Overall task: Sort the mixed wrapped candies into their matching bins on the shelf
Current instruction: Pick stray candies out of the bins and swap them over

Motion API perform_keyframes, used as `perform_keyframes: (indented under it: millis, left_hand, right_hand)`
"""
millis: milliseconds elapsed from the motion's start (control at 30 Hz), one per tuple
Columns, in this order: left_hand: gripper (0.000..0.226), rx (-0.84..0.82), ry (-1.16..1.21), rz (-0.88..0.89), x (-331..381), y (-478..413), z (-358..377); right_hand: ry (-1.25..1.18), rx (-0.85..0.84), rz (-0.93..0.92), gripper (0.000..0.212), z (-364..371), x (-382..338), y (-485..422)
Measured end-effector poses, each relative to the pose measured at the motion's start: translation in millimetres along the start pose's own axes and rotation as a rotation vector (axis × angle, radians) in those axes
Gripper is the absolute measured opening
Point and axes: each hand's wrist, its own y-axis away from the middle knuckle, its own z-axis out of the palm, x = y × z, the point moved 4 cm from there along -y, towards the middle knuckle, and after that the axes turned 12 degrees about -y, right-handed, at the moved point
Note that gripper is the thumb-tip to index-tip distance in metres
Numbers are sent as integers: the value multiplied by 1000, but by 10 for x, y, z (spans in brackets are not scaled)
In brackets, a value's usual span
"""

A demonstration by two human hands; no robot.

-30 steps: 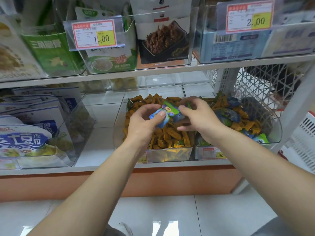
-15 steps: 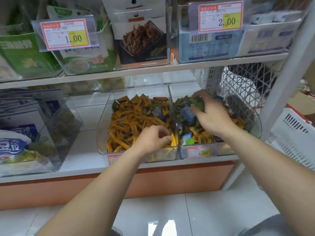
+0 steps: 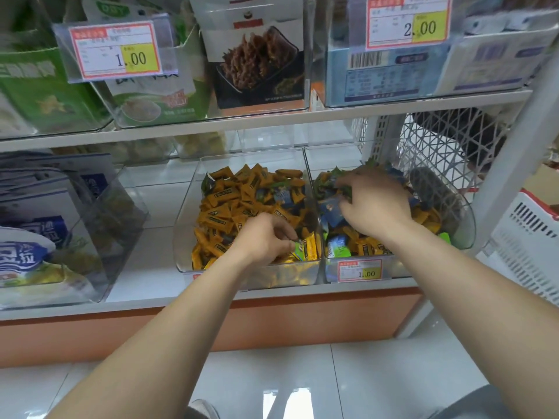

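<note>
Left hand (image 3: 266,240) pinches a green candy (image 3: 298,247) out of the orange bin (image 3: 187,225), a stray; right hand (image 3: 375,201) digs in the mixed bin (image 3: 465,219), grip hidden, cannot tell.

Two clear bins side by side on the lower shelf (image 3: 145,285), walls touching. Left bin (image 3: 186,237) full of wrapped candies (image 3: 223,204); left hand (image 3: 266,240) in its front right corner. Right bin (image 3: 465,225) holds a mixed pile (image 3: 429,216); right hand (image 3: 376,204) on top, toward the back left. Price tag (image 3: 360,270) on right bin's front. Bagged snacks bin (image 3: 90,237) further left. Upper shelf (image 3: 302,119) above carries more bins. Wire basket (image 3: 447,152) behind right bin.
</note>
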Motion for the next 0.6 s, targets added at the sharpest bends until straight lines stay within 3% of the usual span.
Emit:
perform_keyframes:
  millis: [267,400,600]
  left_hand:
    - [13,98,-34,-21,-213,103,-241]
    - [12,137,-104,-8,-177,121,-218]
    - [30,13,-191,-52,21,91,3]
  right_hand:
    - [-275,-44,-227,32,59,-453,64]
    - [-247,-128,-265,34,175,-519,98]
    - [-300,-135,-226,32,174,-428,78]
